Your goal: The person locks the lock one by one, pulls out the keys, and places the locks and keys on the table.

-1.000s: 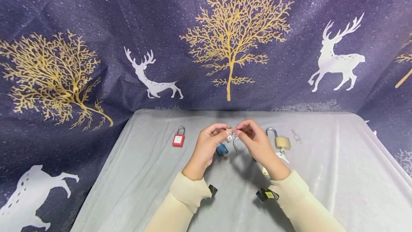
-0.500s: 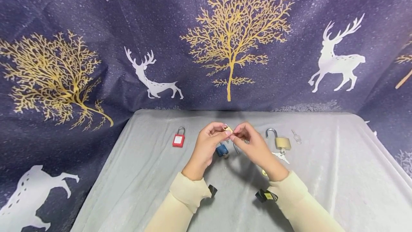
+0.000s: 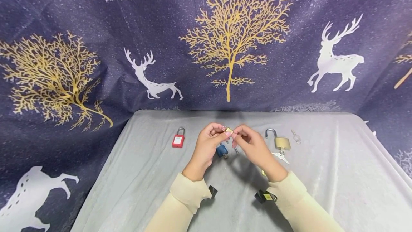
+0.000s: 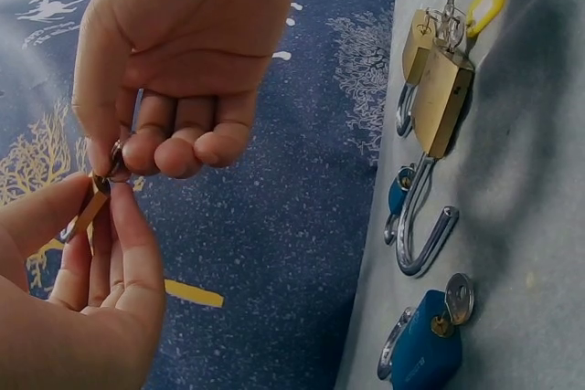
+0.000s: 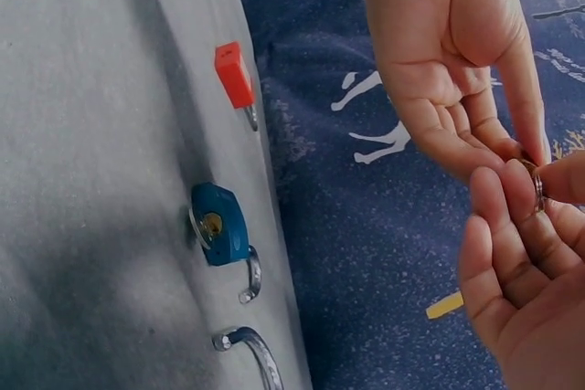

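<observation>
Above the middle of the grey cloth, my left hand (image 3: pixel 215 134) and right hand (image 3: pixel 240 136) meet fingertip to fingertip. Between them is a small brass padlock (image 3: pixel 227 129), pinched by both. In the left wrist view my left hand (image 4: pixel 101 226) pinches the small brass padlock (image 4: pixel 90 211) from below. The right hand (image 4: pixel 137 148) grips its top with curled fingers. In the right wrist view only a sliver of the small padlock (image 5: pixel 535 184) shows between the right hand (image 5: pixel 512 226) and the left hand (image 5: pixel 484 134).
On the cloth-covered table (image 3: pixel 322 174) lie a red padlock (image 3: pixel 178 138), a blue padlock (image 3: pixel 221 150) with a key in it, and a loose steel shackle (image 5: pixel 247 344). A large brass padlock (image 3: pixel 281 141) with open shackle and keys (image 3: pixel 281 156) lies right. A patterned curtain hangs behind.
My right hand has moved a little left and closed in on the small padlock. The padlock has tilted over. The left hand has stayed in place.
</observation>
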`<act>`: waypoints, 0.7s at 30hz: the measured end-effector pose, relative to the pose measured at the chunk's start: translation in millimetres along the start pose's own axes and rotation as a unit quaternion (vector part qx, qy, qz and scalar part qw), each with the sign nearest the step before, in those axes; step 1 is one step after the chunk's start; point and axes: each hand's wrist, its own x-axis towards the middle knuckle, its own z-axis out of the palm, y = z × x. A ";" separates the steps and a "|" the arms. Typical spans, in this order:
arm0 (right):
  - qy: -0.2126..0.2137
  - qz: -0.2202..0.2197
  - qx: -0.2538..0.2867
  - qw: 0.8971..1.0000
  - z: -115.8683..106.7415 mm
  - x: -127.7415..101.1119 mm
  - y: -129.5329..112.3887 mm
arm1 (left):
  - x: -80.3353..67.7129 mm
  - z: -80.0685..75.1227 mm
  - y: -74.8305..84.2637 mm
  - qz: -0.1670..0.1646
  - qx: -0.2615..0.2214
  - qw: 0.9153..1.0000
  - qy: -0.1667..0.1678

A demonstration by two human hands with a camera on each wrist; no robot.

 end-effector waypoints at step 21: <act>-0.026 0.053 -0.001 0.998 -4.0 2.4 -0.5 | 4.1 -4.1 -5.5 -0.002 0.025 1.000 0.011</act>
